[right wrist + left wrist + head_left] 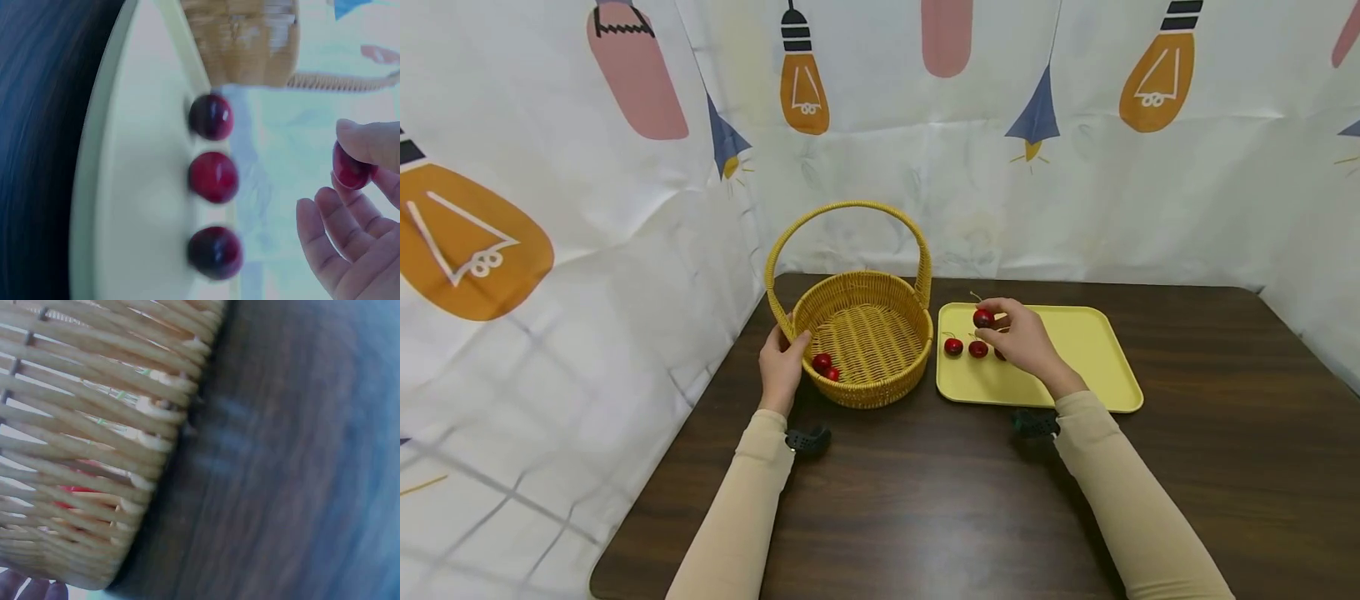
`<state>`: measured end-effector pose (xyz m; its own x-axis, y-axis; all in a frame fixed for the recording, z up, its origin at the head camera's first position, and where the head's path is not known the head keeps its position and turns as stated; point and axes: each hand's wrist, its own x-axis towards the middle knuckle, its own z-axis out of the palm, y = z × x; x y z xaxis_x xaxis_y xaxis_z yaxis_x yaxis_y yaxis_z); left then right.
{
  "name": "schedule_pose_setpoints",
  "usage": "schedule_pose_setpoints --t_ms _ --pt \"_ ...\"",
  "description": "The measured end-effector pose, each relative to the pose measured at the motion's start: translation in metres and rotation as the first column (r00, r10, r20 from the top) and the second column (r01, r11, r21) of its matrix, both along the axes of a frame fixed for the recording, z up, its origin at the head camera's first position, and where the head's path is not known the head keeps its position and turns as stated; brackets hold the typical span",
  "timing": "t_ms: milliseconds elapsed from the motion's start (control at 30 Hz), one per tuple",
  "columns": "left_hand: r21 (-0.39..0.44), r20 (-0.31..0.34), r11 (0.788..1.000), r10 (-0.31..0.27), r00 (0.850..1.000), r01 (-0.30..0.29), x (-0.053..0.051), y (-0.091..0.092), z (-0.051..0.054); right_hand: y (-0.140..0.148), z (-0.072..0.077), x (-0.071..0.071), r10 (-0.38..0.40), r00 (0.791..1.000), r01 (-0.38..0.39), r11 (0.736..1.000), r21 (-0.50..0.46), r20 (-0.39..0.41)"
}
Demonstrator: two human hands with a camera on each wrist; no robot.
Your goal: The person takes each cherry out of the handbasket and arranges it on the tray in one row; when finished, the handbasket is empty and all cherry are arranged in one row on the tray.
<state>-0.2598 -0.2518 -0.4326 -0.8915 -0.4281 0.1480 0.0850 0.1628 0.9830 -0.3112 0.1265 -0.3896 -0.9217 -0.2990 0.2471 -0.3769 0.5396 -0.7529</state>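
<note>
A yellow woven basket (887,387) with a tall arched handle stands on the table. Two red cherries (822,362) lie inside it at the near left. My left hand (781,367) grips the basket's left rim by the foot of the handle, thumb on the near side. Its fingertips (56,591) just show beside the weave in the left wrist view. Above a pale yellow tray (1075,350), my right hand (1024,337) pinches a dark red cherry (351,166) between thumb and fingers. Three more cherries (214,177) sit in a row on the tray, one partly hidden by that hand in the head view.
The dark wooden table (925,492) carries the basket on the left and the tray to its right, close together. Behind and to the left hangs a white printed cloth (880,158). Each wrist wears a black band.
</note>
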Motion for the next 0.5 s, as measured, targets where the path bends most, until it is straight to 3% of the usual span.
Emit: schedule_pose_setpoints --t_ms 200,500 --pt "0.042 -0.001 0.999 -0.002 1.000 0.002 0.004 -0.001 -0.006 0.014 -0.010 -0.007 -0.012 0.999 0.011 0.999 0.042 0.038" --pt "0.070 -0.016 0.997 -0.028 0.999 0.029 0.000 0.001 -0.008 0.053 -0.022 -0.017 -0.075 0.990 0.066 0.995 0.077 0.118"
